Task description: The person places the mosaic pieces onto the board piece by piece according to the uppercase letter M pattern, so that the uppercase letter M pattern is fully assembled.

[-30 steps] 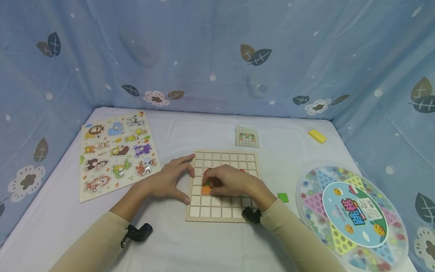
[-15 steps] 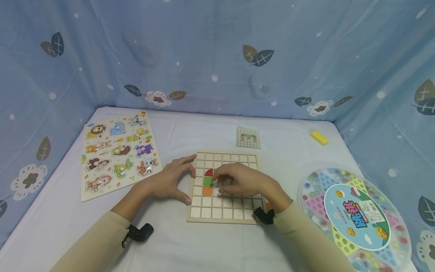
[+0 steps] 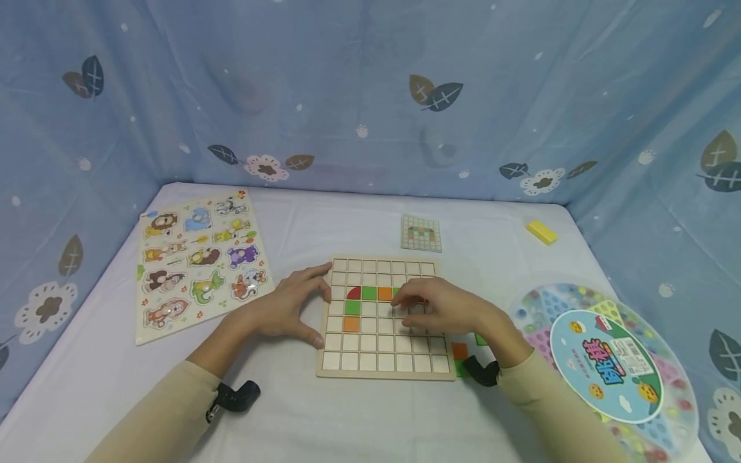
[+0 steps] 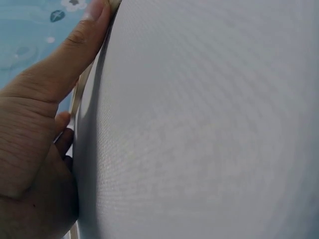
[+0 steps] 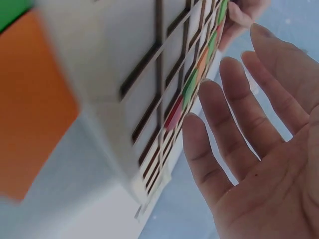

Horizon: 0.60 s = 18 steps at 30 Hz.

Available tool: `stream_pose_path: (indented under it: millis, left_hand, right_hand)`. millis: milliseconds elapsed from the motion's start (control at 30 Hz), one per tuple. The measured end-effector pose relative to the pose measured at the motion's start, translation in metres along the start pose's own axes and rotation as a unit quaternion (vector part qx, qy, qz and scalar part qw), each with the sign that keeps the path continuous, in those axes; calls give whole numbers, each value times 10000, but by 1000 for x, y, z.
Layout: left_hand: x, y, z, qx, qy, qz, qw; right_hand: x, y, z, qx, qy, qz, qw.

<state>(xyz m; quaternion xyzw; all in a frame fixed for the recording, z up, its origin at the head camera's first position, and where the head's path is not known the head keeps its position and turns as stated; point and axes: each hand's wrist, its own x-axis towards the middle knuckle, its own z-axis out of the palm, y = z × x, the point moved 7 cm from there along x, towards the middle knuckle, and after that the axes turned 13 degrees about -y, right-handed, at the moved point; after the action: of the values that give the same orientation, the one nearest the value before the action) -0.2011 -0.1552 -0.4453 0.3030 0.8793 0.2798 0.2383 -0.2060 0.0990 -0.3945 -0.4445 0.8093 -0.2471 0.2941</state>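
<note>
A wooden grid board (image 3: pixel 376 374) lies on the white table. A red quarter-round tile (image 3: pixel 354 293), a green tile (image 3: pixel 369 293) and an orange tile (image 3: pixel 384 294) sit in a row of its cells. Below the red one are another green tile (image 3: pixel 352 308) and orange tile (image 3: pixel 350 324). My left hand (image 3: pixel 292 305) rests against the board's left edge, thumb and fingers spread apart. Over the board's right half hovers my right hand (image 3: pixel 442 305), partly covering the tile row. In the right wrist view its fingers (image 5: pixel 244 114) are extended and hold nothing.
Loose orange (image 3: pixel 460 351) and green tiles (image 3: pixel 480 339) lie right of the board, partly under the right arm. A small pattern card (image 3: pixel 420 238) is behind it. An animal puzzle (image 3: pixel 199 263) lies left, a round marble game box (image 3: pixel 604 366) right, a yellow block (image 3: pixel 541 232) back right.
My right hand has moved rightwards from the orange tile on the left, its fingers loosening. The left-hand tiles and the top row have come into sight. My left hand has stayed put.
</note>
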Motion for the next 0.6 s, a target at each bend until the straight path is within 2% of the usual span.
stream_pose_path:
  millis: [333,600]
  left_hand:
    - [0,-1,1,25,-1,0,10000]
    - [1,0,1,27,28,31,10000]
  right_hand:
    - [-30,15,-6,3,140,356,9993]
    - [-44,24,-7,-35,90,531,9985]
